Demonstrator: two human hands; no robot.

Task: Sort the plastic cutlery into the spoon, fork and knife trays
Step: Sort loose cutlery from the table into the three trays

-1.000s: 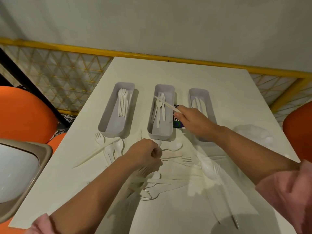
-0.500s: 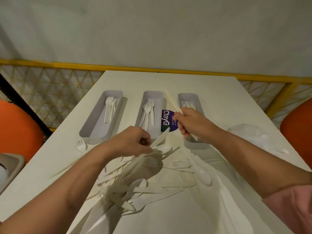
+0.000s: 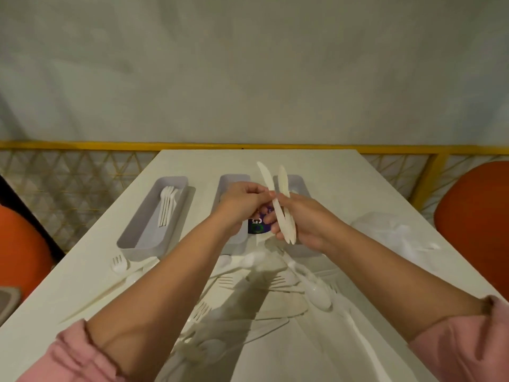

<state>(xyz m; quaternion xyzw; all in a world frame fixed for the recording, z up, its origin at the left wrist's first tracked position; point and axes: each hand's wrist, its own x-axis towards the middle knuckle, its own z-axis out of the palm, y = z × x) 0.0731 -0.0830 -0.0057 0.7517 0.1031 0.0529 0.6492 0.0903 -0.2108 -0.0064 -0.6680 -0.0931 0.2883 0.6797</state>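
Holding knives (image 3: 283, 205) | right hand (image 3: 303, 219) | white table (image 3: 344, 188) | grey wall (image 3: 248, 64)

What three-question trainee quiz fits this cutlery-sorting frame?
1. True or false: the right hand holds two knives.
2. What lies in the left tray? A) spoons B) forks C) napkins
3. Fill in: the left hand touches one knife with its ____.

Key: 1 true. 2 A, spoons. 3 fingertips.
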